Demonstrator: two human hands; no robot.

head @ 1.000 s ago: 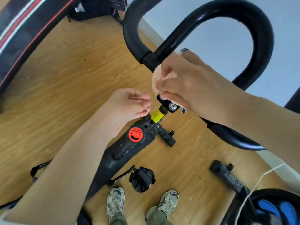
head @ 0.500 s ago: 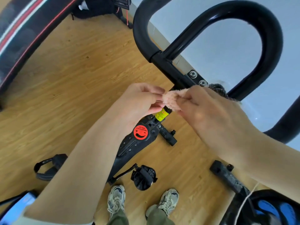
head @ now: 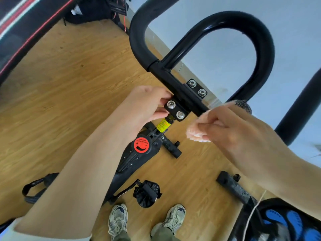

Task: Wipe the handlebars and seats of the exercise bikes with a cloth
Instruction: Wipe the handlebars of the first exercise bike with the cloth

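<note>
A black looped handlebar (head: 260, 42) of the exercise bike rises in front of me, bolted to a clamp plate (head: 177, 108) on the bike's stem. My right hand (head: 231, 129) grips a bunched pale pink cloth (head: 196, 131) just right of and below the clamp, beside the crossbar. My left hand (head: 147, 105) sits at the clamp's left side, its fingers curled against the plate and the bar behind it. The seat is out of view.
The bike frame (head: 139, 153) with a red sticker and a pedal (head: 147, 193) stand on the wooden floor above my shoes. A second bike with a blue part (head: 278, 218) sits at bottom right. A treadmill edge (head: 26, 23) crosses the top left.
Both hands had met at the cloth below the clamp. Since then they parted: the left hand went up to the clamp plate, the right hand carried the cloth to the right.
</note>
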